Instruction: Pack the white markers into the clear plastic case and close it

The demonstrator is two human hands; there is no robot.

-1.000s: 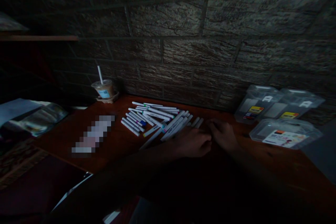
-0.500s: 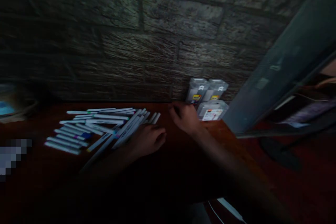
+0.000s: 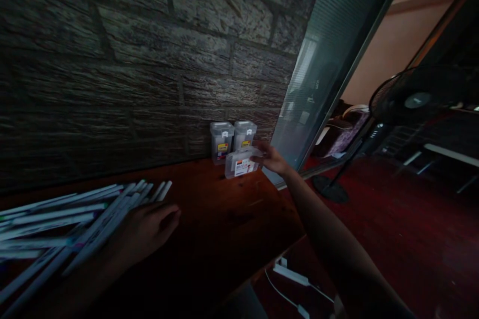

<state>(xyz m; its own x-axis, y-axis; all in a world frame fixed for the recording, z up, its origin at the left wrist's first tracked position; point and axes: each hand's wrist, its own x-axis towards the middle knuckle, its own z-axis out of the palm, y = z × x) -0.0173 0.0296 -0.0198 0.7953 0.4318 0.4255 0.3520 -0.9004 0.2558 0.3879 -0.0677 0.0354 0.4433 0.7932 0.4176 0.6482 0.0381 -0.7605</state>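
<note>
My right hand (image 3: 270, 158) reaches far across the dark wooden desk (image 3: 220, 219) and grips the right end of a clear plastic box (image 3: 241, 162) with a coloured label, which lies on its side. Two more clear boxes (image 3: 232, 138) stand upright behind it against the brick wall. My left hand (image 3: 147, 232) rests on the desk with fingers loosely curled, touching the right edge of a pile of white markers (image 3: 67, 222). Whether it holds a marker is unclear in the dim light.
A brick wall (image 3: 130, 70) backs the desk. To the right is a glass panel (image 3: 322, 75), a standing fan (image 3: 407, 99) on a dark red floor, and a white power strip with cable (image 3: 292, 276) below the desk edge.
My view has swung to the right. My right hand moved away from the markers to the clear boxes and took hold of the lying one. My left hand stayed by the markers.
</note>
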